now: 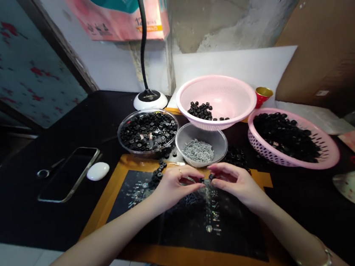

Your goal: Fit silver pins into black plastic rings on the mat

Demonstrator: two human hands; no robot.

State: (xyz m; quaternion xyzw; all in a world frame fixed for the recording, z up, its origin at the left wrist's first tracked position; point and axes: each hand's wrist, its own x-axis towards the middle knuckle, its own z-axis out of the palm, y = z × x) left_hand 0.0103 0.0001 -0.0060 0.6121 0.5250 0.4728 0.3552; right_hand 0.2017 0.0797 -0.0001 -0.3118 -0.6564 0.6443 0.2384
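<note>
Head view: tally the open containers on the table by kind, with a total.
Pink baskets: 2
Clear bowls: 2
Red cup: 1
Total: 5

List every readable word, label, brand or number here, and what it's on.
"12": pink package behind the lamp; the characters after it, on its orange strip and in its teal area are too blurred to read.
Black mat: gold lettering, turned sideways; too blurred to read.
Lamp base: small marks, unreadable.
Cardboard at right: small white label, too small to read.
</note>
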